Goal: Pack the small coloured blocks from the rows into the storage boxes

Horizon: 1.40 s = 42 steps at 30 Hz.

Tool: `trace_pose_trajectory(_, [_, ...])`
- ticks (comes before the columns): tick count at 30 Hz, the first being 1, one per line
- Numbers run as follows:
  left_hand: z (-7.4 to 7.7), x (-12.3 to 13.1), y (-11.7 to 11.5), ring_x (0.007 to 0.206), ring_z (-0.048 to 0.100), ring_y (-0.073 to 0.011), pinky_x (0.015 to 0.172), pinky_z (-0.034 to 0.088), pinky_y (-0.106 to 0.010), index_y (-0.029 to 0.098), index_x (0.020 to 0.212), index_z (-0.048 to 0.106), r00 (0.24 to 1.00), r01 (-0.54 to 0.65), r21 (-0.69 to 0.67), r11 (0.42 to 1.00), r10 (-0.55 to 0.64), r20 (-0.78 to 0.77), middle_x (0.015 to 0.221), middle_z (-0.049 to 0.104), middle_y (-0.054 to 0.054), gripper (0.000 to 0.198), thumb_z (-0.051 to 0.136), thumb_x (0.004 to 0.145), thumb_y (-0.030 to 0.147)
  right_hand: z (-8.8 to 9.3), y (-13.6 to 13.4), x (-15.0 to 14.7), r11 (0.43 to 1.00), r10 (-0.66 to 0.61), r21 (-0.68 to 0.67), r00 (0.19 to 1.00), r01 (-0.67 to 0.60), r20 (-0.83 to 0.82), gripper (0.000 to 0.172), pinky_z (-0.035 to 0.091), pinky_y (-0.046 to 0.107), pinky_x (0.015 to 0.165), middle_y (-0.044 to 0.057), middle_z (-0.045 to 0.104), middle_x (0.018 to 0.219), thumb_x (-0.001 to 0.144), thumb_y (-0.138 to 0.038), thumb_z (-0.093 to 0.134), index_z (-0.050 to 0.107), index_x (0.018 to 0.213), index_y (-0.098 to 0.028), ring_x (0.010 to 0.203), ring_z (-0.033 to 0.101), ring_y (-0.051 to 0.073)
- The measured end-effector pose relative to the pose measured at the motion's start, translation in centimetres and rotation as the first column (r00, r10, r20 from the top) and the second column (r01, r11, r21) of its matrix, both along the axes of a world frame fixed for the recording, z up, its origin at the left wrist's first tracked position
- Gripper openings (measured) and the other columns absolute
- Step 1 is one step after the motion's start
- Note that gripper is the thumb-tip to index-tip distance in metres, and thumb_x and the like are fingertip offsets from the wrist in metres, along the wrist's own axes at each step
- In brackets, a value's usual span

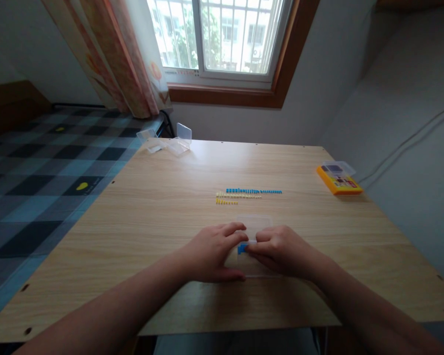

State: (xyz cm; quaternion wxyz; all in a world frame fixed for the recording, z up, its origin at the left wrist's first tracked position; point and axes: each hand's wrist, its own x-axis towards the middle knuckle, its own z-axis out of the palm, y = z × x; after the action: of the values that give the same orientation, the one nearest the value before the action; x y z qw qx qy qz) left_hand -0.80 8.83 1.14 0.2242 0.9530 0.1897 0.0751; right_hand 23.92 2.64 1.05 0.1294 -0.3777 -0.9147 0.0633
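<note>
A clear plastic box (262, 270) lies on the table near its front edge, with its see-through lid (257, 222) folded back on the far side. Small blue blocks (241, 248) sit in the left part of the box. My left hand (214, 251) spans the box's left side, thumb at the near edge and fingers at the far one. Curled over the right side, my right hand (281, 249) has its fingertips at the blue blocks; what is between them is partly hidden. Beyond the box run rows of small pieces: blue (253, 191), pale (239, 195) and yellow (225, 202).
Two open clear boxes (179, 144) stand at the table's far left corner. Toward the right edge is an orange and yellow box (339, 181) with a clear lid on top. A bed with a checked cover (74, 148) adjoins the left side; a window is beyond.
</note>
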Motion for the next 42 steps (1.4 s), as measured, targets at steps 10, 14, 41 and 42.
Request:
trace_pose_trajectory(10, [0.1,0.1,-0.2,0.133,0.058,-0.0378,0.108,0.049,-0.050,0.020,0.132,0.059,1.000,0.002,0.010,1.000,-0.002,-0.007,0.149,0.056,-0.016,0.069,0.078,0.079,0.061,0.3,0.1,0.4,0.999,0.034,-0.033,0.998,-0.035,-0.052,0.028,0.031,0.028,0.057,0.000,0.061,0.070,0.102,-0.021,0.050,0.075,0.089,-0.020,0.057,0.046,0.011])
trace_pose_trajectory(14, [0.1,0.1,-0.2,0.132,0.058,-0.0375,0.108,0.050,-0.050,0.022,0.133,0.058,1.000,-0.006,0.019,1.000,0.006,-0.022,0.150,0.055,-0.016,0.070,0.080,0.078,0.061,0.1,-0.1,0.5,0.998,0.048,0.038,0.982,-0.042,-0.181,0.025,0.032,0.028,0.056,0.001,0.060,0.068,0.101,-0.021,0.052,0.076,0.092,-0.019,0.057,0.049,0.012])
trace_pose_trajectory(41, [-0.1,0.1,-0.5,0.125,0.062,-0.0373,0.104,0.051,-0.048,0.020,0.134,0.060,1.000,-0.017,0.066,0.998,0.019,-0.020,0.150,0.055,-0.016,0.070,0.080,0.078,0.058,0.7,20.2,-3.8,0.889,-0.385,-0.259,0.923,0.378,0.026,0.014,0.041,0.022,0.062,0.004,0.079,0.090,0.085,-0.025,0.074,0.084,0.095,-0.021,0.075,0.065,0.013])
trace_pose_trajectory(42, [0.0,0.1,-0.5,0.125,0.062,-0.0372,0.104,0.051,-0.048,0.020,0.134,0.060,1.000,-0.015,0.066,0.998,0.016,-0.021,0.150,0.054,-0.016,0.070,0.079,0.079,0.058,0.6,20.4,-3.8,0.885,-0.394,-0.258,0.919,0.388,0.027,0.015,0.041,0.022,0.063,0.004,0.079,0.092,0.087,-0.025,0.073,0.083,0.097,-0.020,0.076,0.065,0.014])
